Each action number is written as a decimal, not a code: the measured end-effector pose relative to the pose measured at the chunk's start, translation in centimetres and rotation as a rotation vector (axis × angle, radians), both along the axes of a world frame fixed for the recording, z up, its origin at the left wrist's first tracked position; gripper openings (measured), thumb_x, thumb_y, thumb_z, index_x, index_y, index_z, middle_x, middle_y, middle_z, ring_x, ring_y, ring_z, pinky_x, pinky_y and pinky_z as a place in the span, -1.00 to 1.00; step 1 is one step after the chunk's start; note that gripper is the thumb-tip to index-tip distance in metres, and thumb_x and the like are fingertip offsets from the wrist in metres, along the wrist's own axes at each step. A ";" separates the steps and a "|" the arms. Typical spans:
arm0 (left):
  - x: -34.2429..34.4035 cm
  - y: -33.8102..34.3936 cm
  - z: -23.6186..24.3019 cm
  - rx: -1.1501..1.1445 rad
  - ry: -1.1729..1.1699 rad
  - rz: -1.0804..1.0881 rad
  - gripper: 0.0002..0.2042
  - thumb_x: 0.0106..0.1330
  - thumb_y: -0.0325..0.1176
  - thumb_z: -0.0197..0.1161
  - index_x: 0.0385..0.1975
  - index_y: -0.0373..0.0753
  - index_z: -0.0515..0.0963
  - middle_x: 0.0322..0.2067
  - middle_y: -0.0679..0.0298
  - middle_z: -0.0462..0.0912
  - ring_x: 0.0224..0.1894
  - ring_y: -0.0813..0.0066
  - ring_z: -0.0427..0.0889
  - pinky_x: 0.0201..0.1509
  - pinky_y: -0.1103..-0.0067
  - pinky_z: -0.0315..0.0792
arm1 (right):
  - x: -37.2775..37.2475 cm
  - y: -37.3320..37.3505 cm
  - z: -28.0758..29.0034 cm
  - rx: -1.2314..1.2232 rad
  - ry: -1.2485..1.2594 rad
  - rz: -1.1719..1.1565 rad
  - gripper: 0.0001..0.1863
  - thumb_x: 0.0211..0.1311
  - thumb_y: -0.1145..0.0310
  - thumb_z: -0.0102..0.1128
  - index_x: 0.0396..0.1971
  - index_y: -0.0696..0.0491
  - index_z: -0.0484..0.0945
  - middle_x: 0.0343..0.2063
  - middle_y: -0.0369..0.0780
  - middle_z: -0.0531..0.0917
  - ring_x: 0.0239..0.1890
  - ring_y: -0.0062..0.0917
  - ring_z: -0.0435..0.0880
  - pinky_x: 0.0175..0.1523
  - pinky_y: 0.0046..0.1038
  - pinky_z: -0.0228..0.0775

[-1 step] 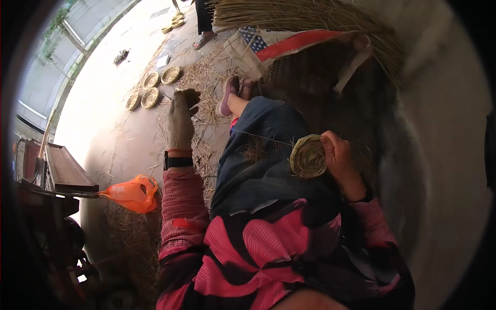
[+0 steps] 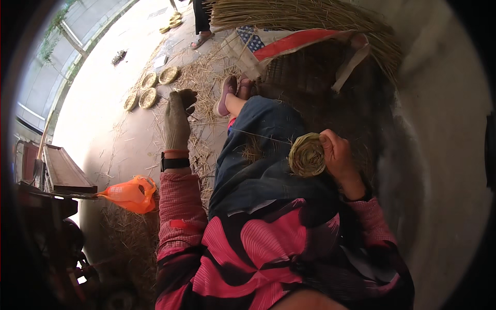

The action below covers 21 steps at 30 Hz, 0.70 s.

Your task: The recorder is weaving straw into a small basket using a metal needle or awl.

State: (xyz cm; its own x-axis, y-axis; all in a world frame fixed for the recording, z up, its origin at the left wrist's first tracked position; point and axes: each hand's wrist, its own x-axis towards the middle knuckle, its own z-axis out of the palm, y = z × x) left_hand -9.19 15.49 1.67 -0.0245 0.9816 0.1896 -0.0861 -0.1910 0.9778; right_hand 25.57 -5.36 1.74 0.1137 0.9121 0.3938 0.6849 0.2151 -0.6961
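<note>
My left hand point(image 2: 180, 106), in a greyish knitted glove, is raised left of my knees with curled fingers on a thin cord point(image 2: 263, 137), which stretches taut across the dark blue cloth over my lap point(image 2: 243, 175) to a round coil of pale green straw point(image 2: 306, 155). My right hand point(image 2: 336, 155) grips that coil by its right side, thumb on the face. The exact hold of the left fingers on the cord is small and partly hidden. Loose straw bits point(image 2: 252, 151) cling to the lap cloth.
Several woven straw rounds point(image 2: 148, 97) lie on the straw-littered floor point(image 2: 119, 144). A long straw bundle point(image 2: 305, 15) and striped sack point(image 2: 289, 44) are ahead, beside a standing person's leg point(image 2: 201, 23). An orange plastic bag point(image 2: 132, 194) hangs by a metal cart point(image 2: 67, 170) at left.
My left hand and forearm have shifted slightly to the left. The coil in my right hand sits very slightly higher.
</note>
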 end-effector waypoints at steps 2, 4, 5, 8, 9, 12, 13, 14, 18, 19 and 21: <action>-1.0 0.6 -0.6 -0.024 -0.170 -0.164 -0.53 0.53 0.00 -0.14 -0.08 -0.31 0.54 -0.20 0.10 0.68 -0.19 0.35 0.68 -0.09 0.51 0.52 | -0.1 0.3 0.4 0.015 -0.029 -0.012 -0.71 0.45 0.19 -0.01 -0.37 0.09 0.48 -0.57 -0.07 0.57 -0.49 -0.10 0.63 -0.46 -0.28 0.37; 1.0 -0.2 0.5 -0.142 -0.228 -0.118 -0.59 0.52 -0.05 -0.10 -0.12 -0.30 0.55 -0.38 0.19 0.65 -0.38 0.48 0.63 -0.28 0.61 0.49 | 0.0 1.2 0.0 0.017 -0.053 -0.034 -0.71 0.46 0.18 -0.02 -0.37 0.09 0.48 -0.57 -0.07 0.57 -0.49 -0.11 0.63 -0.46 -0.28 0.36; 1.6 -0.8 1.7 -0.162 -0.069 -0.201 -0.62 0.51 -0.08 -0.07 -0.14 -0.28 0.56 -0.47 0.27 0.58 -0.46 0.56 0.55 -0.38 0.65 0.41 | 0.1 1.6 0.2 0.020 -0.035 -0.022 -0.70 0.46 0.16 -0.03 -0.37 0.09 0.48 -0.57 -0.07 0.57 -0.49 -0.10 0.62 -0.46 -0.28 0.36; 4.3 -2.6 4.0 -0.099 0.416 -0.222 -0.71 0.49 -0.17 0.01 -0.19 -0.25 0.58 -0.57 0.43 0.46 -0.54 0.73 0.36 -0.47 0.73 0.27 | -0.2 2.8 0.6 0.016 -0.011 0.011 -0.71 0.45 0.18 -0.02 -0.36 0.08 0.48 -0.55 -0.06 0.58 -0.47 -0.07 0.61 -0.44 -0.26 0.36; 5.4 -3.4 4.2 -0.079 0.413 -0.327 -0.73 0.44 -0.24 0.01 -0.13 -0.27 0.57 -0.51 0.40 0.50 -0.48 0.68 0.42 -0.41 0.71 0.31 | 0.1 2.8 0.8 0.011 -0.015 0.014 -0.74 0.44 0.21 -0.02 -0.35 0.08 0.49 -0.52 -0.04 0.58 -0.44 -0.06 0.61 -0.42 -0.24 0.38; 6.3 -7.9 2.7 0.054 0.164 -0.733 -0.74 0.40 -0.42 0.04 0.01 -0.31 0.53 -0.21 0.30 0.62 -0.23 0.57 0.58 -0.14 0.66 0.46 | -0.7 2.1 1.5 0.118 -0.017 0.059 -0.83 0.37 0.33 -0.02 -0.34 0.09 0.50 -0.48 -0.02 0.59 -0.38 -0.01 0.61 -0.34 -0.18 0.41; 7.2 -9.0 2.4 0.065 0.460 -0.784 -0.68 0.34 -0.49 0.10 0.09 -0.31 0.49 0.00 0.26 0.60 0.02 0.50 0.56 0.14 0.58 0.43 | 0.0 1.7 0.0 0.131 -0.021 0.051 -0.85 0.30 0.40 -0.04 -0.34 0.11 0.51 -0.43 -0.01 0.61 -0.33 0.00 0.61 -0.26 -0.12 0.42; 8.0 -9.5 -0.5 0.030 0.255 -0.885 -0.65 0.32 -0.49 0.15 0.12 -0.31 0.48 0.06 0.24 0.57 0.14 0.49 0.49 0.27 0.53 0.34 | -0.1 1.8 -1.4 0.100 0.016 0.061 -0.85 0.30 0.40 -0.04 -0.36 0.11 0.51 -0.43 -0.02 0.62 -0.33 0.00 0.62 -0.23 -0.10 0.42; 11.1 -13.2 2.6 -0.271 0.238 -1.142 -0.55 0.43 -0.26 0.14 0.25 -0.34 0.37 0.14 0.21 0.52 0.17 0.52 0.44 0.27 0.57 0.30 | -0.6 -0.4 -1.3 -0.013 0.115 0.056 -0.78 0.38 0.28 0.01 -0.39 0.10 0.51 -0.51 0.05 0.55 -0.38 0.05 0.58 -0.38 -0.18 0.39; 10.5 -13.3 2.0 -0.464 0.376 -1.130 -0.53 0.43 -0.24 0.13 0.26 -0.33 0.36 0.13 0.20 0.53 0.16 0.53 0.45 0.24 0.59 0.32 | -0.9 -0.7 -1.1 -0.040 0.117 0.071 -0.77 0.38 0.27 0.01 -0.39 0.10 0.51 -0.52 0.05 0.55 -0.39 0.05 0.58 -0.39 -0.19 0.38; 8.8 -13.0 -2.4 0.347 0.594 -1.065 -0.55 0.31 -0.34 0.16 0.20 -0.33 0.41 0.09 0.08 0.53 0.12 0.26 0.51 0.22 0.47 0.37 | -1.3 -0.7 -1.8 0.007 0.128 0.091 -0.74 0.40 0.24 -0.01 -0.39 0.10 0.51 -0.52 0.06 0.54 -0.39 0.05 0.58 -0.39 -0.19 0.39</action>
State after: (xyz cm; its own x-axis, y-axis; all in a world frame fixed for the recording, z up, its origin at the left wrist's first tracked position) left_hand -0.39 2.51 -0.71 0.9208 0.3598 0.1509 0.0792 -0.5511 0.8307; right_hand 24.30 -6.04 -0.03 0.0805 0.9182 0.3879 0.5682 0.2775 -0.7747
